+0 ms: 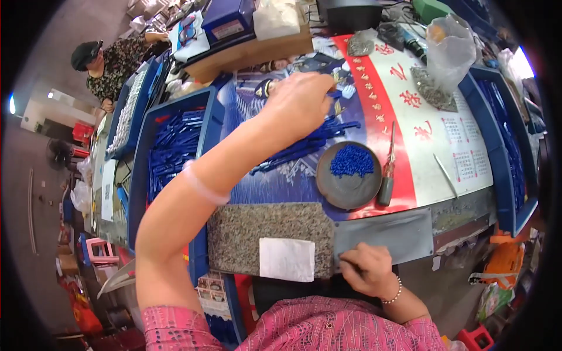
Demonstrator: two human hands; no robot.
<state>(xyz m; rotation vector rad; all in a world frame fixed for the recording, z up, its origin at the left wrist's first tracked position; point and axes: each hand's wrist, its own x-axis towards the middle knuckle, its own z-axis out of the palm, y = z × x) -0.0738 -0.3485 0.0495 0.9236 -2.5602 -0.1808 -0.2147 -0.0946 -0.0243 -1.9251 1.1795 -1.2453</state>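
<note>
My left hand (298, 104) reaches far across the bench, fingers pinched together over a heap of long blue plastic strips (304, 143); what the fingertips hold is hidden. My right hand (366, 269) rests at the near edge of the bench, fingers curled against a grey metal plate (398, 231), and it seems to pinch something small that I cannot make out. A round grey dish (349, 190) holding small blue pieces (351, 161) lies between the two hands. A screwdriver (386, 175) lies just right of the dish.
A blue bin (143, 169) of blue strips stands at the left, another blue bin (509, 152) at the right. A speckled mat (252, 225) with a white paper (287, 259) lies near me. A clear bag (451, 50) stands far right. Another person (111, 67) works at the far left.
</note>
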